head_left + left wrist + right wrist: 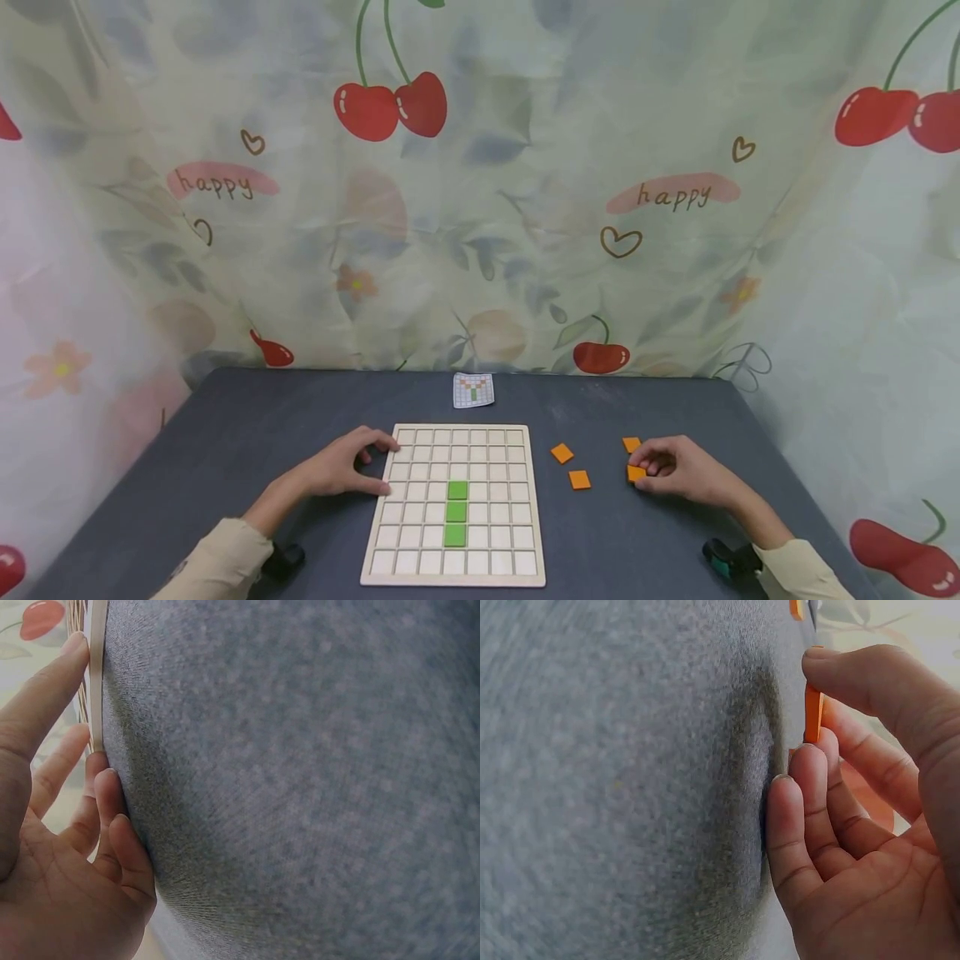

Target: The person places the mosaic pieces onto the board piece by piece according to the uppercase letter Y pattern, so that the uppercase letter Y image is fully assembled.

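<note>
Pinching an orange tile (pixel 636 474) in the right hand (pixel 686 471), right of the board (pixel 498 512), close beside a loose tile (pixel 631 443) on the table (pixel 615 542)! Seen edge-on in the right wrist view, standing lengthwise up and down. Touching the board's left edge with a spread left hand (pixel 345 462). Showing inside the board three green tiles (pixel 456 512) in line, running away from the person.

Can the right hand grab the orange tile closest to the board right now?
Probably not just now: the right hand is pinching another orange tile between thumb and fingers. The way to the tile nearest the board looks free, so putting that one down would likely be enough.
</note>
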{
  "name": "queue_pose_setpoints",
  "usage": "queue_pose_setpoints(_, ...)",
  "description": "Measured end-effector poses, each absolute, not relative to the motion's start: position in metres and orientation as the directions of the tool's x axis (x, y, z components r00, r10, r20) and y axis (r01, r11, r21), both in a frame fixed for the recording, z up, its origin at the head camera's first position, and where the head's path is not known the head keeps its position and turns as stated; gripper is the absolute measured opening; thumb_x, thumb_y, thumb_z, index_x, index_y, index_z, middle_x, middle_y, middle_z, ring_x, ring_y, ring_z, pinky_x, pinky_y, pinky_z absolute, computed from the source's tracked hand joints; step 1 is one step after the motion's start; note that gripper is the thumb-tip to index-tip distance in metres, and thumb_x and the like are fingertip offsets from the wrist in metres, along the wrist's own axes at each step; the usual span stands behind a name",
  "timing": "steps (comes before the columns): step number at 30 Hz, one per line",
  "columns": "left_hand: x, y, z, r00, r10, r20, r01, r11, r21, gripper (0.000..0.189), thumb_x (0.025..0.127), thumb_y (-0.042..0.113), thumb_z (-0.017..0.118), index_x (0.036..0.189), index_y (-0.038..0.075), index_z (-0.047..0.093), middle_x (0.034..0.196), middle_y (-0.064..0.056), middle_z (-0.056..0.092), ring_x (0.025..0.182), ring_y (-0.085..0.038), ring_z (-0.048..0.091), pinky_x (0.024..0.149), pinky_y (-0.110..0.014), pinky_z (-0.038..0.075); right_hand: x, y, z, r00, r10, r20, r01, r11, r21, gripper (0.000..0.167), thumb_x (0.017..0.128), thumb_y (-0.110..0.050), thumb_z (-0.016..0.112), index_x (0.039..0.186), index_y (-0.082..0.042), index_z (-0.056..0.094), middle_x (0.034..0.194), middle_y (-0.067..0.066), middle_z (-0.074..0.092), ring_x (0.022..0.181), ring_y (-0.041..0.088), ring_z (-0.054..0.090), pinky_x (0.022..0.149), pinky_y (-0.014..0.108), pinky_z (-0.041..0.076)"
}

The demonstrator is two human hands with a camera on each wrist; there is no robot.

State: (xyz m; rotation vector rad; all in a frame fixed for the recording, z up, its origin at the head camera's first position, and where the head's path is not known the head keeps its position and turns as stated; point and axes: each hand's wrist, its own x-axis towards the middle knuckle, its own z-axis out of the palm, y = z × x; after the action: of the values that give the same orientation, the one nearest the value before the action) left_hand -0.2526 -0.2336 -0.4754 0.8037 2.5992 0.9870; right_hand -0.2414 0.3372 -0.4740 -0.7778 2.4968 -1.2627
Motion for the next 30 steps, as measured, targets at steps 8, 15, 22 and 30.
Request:
queue_pose_setpoints(8,-0.253,-0.234,-0.476,-0.819,0.573,-0.034,0.403,0.616,0.676,0.056,0.085,0.035,0.085,0.132,0.014,0.063,0.12,-0.005,0.054,0.095,-0.023,0.051,0.084,-0.045,0.044,-0.237,0.33,-0.471,-0.801,-0.595,0.07,-0.386,0.423,-0.819,0.019,0.091,-0.01,0.078,0.108,-0.004,0.072,0.093,0.006,0.066,0.079,0.016,0.061,0.068,0.03,0.054)
queue_pose_setpoints(15,-0.252,-0.233,-0.474,-0.82,0.571,-0.037,0.397,0.614,0.682,0.056,0.085,0.035,0.085,0.132,0.013,0.063,0.121,-0.006,0.054,0.096,-0.024,0.051,0.084,-0.046,0.044,-0.234,0.322,-0.47,-0.801,-0.59,0.102,-0.401,0.402,-0.823,0.019,0.092,-0.008,0.077,0.109,-0.002,0.072,0.093,0.006,0.067,0.076,0.016,0.062,0.068,0.029,0.054)
queue_pose_setpoints(22,-0.252,-0.234,-0.475,-0.819,0.573,-0.035,0.396,0.608,0.688,0.056,0.085,0.034,0.085,0.132,0.013,0.063,0.121,-0.006,0.054,0.097,-0.023,0.051,0.084,-0.046,0.044,-0.23,0.305,-0.474,-0.798,-0.59,0.124,-0.405,0.373,-0.834,0.018,0.092,-0.009,0.077,0.109,-0.002,0.072,0.094,0.007,0.068,0.075,0.017,0.063,0.067,0.029,0.054)
queue_pose_setpoints(30,-0.253,-0.234,-0.477,-0.817,0.576,-0.029,0.4,0.603,0.691,0.056,0.085,0.034,0.085,0.132,0.013,0.063,0.121,-0.006,0.054,0.096,-0.024,0.051,0.084,-0.047,0.044,-0.224,0.278,-0.471,-0.812,-0.57,0.129,-0.391,0.366,-0.845,0.019,0.092,-0.009,0.077,0.109,-0.003,0.072,0.099,0.009,0.069,0.075,0.019,0.064,0.067,0.03,0.054)
